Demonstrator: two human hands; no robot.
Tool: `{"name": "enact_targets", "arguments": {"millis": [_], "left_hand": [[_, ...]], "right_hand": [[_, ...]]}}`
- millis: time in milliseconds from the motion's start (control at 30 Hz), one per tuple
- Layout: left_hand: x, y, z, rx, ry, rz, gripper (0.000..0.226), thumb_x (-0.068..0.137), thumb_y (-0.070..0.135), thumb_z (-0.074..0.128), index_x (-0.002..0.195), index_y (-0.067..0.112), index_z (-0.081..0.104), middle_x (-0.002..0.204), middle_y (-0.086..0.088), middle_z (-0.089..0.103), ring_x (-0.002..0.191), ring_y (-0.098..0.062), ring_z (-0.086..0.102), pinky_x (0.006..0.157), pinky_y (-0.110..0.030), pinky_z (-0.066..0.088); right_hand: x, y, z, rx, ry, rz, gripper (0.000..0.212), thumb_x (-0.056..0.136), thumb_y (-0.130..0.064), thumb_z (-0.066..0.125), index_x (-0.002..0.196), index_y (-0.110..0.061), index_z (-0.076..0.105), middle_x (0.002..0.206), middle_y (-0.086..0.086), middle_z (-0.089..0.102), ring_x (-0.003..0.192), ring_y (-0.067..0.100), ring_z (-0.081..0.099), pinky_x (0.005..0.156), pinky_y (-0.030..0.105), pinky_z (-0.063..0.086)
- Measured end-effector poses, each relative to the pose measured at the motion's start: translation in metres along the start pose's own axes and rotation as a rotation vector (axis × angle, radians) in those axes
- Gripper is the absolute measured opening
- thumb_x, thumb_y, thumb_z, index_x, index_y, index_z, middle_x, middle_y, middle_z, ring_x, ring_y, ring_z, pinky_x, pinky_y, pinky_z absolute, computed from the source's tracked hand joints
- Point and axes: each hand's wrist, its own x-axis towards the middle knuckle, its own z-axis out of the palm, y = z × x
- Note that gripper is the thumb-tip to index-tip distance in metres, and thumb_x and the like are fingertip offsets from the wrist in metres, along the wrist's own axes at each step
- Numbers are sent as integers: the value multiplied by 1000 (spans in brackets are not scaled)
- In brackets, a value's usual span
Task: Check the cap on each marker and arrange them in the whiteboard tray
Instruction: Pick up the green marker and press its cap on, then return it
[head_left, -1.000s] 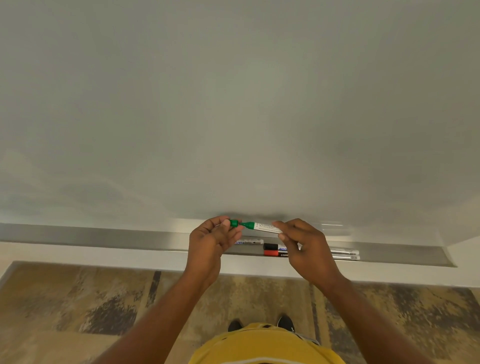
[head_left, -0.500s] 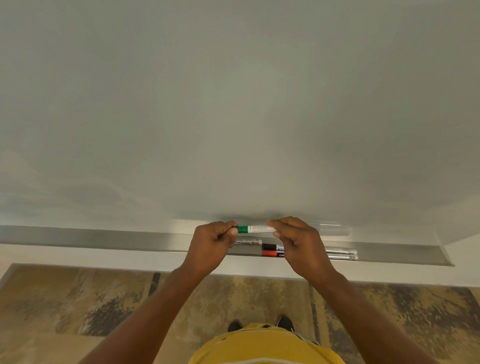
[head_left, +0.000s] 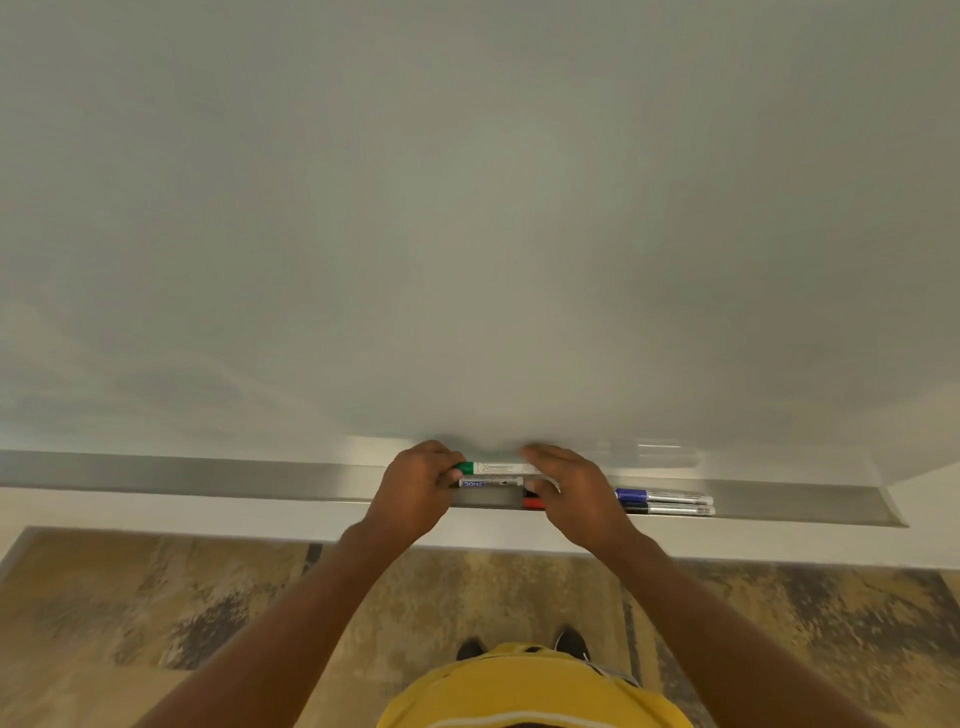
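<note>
Above the whiteboard tray (head_left: 208, 475), both hands hold the green marker (head_left: 498, 467) level along the lower edge of the whiteboard (head_left: 467, 208). I read the left hand (head_left: 415, 493) as curled closed over the green cap end and the right hand (head_left: 576, 499) as pinching the white barrel, though its fingertips are blurred. The step in hand is seating the cap: I press the two ends straight toward each other along the barrel's axis, without twisting, until the cap stops. A skewed push could leave it loose. Below, a marker with a printed label (head_left: 491, 482) lies in the tray; a red cap (head_left: 532, 503) shows beside the right hand, and a blue marker (head_left: 662, 496) and a dark marker (head_left: 670, 509) lie parallel, touching, further right. I then lower the green marker into the bare stretch, parallel to these.
</note>
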Motion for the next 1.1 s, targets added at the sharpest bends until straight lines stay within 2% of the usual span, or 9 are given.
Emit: {"name": "enact_targets", "arguments": {"millis": [67,133,233,333,600,733,800,933,1100], "left_hand": [[-2,-13,10,46,12,-48,28,86,20,48,98,18,73,88,-3,65,82,-22,57,69,-40,53],[-6,-26,20,93,30,-67,23,89,13,55,102,17,73,92,-3,67,88,-24,57,71,-37,52],[-8,-38,34,142,45,-72,25,85,2,60,103,12,74,93,-7,67,88,-28,57,70,-34,51],[-5,-49,46,205,37,-73,25,79,-1,64,98,9,76,89,-10,67,81,-32,59,67,-32,51],[0,-59,61,352,-35,-57,21,67,-2,73,82,12,76,82,-9,65,66,-30,58,56,-32,53],[1,-56,58,392,-18,-33,19,63,-4,74,72,12,72,76,-6,63,62,-27,55,49,-30,48],[4,-50,60,380,3,35,23,63,-7,71,77,12,71,79,-5,63,68,-26,56,54,-31,48],[14,-31,72,341,-3,229,27,72,-6,63,94,10,67,97,-5,65,88,-25,58,74,-33,52],[21,-24,84,398,-97,200,34,66,-9,61,94,9,68,98,-6,66,92,-27,59,77,-35,54]], "right_hand": [[-5,15,-1,-29,-14,67,43,89,-6,62,130,-14,56,135,5,56,124,20,50,106,22,31],[-14,29,-6,-34,18,153,39,90,-5,60,129,-13,57,132,7,58,123,22,52,105,25,33],[-27,47,-14,-48,67,249,34,91,-2,58,123,-11,63,127,8,62,116,23,57,99,22,35],[-34,56,-15,-55,87,296,31,90,-3,58,119,-11,65,124,8,64,113,23,59,96,21,36],[-39,65,-12,-92,78,305,31,90,-2,57,119,-11,65,121,8,66,110,23,61,92,19,36],[-36,71,-9,-164,33,241,34,88,3,57,118,-9,65,120,9,66,111,26,59,94,22,35],[-33,72,-5,-215,-10,177,35,86,5,58,118,-7,64,120,11,65,112,28,57,96,25,35],[-24,69,6,-322,-90,73,38,84,6,60,120,-7,62,121,10,63,113,27,55,99,27,38],[-17,68,13,-332,-115,88,42,84,7,60,123,-9,60,124,8,60,117,23,51,101,27,38]]}}
